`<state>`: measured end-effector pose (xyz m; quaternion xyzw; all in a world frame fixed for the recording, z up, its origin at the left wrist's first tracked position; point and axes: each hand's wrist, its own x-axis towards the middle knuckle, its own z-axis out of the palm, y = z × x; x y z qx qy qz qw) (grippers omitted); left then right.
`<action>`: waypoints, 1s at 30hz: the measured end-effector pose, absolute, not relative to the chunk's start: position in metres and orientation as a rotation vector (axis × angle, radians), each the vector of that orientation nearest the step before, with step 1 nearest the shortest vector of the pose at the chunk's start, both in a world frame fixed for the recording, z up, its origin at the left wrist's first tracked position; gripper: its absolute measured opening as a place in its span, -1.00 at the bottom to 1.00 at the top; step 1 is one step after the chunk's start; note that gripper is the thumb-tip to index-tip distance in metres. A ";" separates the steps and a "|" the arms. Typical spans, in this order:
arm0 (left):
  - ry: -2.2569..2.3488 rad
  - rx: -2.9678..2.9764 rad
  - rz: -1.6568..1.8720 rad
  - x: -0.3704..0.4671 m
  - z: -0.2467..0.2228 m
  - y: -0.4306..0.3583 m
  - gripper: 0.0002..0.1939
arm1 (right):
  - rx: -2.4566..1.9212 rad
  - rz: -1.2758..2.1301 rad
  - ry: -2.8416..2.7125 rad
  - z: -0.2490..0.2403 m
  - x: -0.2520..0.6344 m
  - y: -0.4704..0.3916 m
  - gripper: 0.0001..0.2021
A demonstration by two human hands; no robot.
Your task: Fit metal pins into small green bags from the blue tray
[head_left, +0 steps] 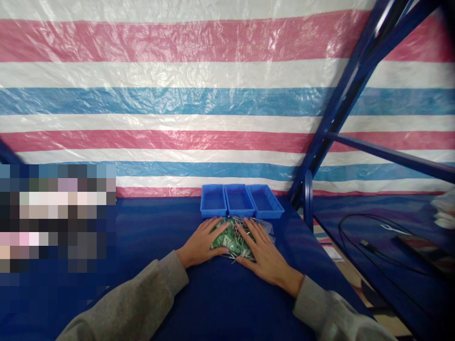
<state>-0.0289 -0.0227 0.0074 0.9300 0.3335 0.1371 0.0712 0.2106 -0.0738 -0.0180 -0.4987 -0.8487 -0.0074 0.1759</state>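
A pile of green and metallic pieces [232, 238], with clear plastic about it, lies on the blue table [220, 303]. My left hand [204, 240] rests on the left side of the pile, its fingers spread. On the right side, my right hand [262, 251] lies over the pile with fingers apart. Neither hand is closed round anything. Thin metal ends stick out between the two thumbs. What the single pieces are is too small to tell.
Behind the pile stand three blue trays [240, 199] side by side. Blue metal bars [334, 113] rise at the right. A second table at the right bears a black cable [359, 237]. A striped sheet [159, 99] hangs behind. The left side is pixelated.
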 end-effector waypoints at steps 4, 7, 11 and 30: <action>1.002 2.816 0.433 -0.030 0.008 -0.024 -0.26 | -1.372 -0.055 -2.398 -0.015 0.211 -0.076 -0.23; 0.978 2.828 0.444 -0.031 0.009 -0.025 -0.24 | -1.343 -0.071 -2.400 -0.013 0.212 -0.077 -0.23; 0.936 2.828 0.428 -0.033 0.013 -0.028 -0.22 | -1.323 -0.069 -2.422 -0.011 0.213 -0.079 -0.22; 0.990 2.598 0.682 -0.022 0.037 -0.024 -0.55 | -1.422 -0.174 -2.234 0.015 0.222 -0.055 -0.65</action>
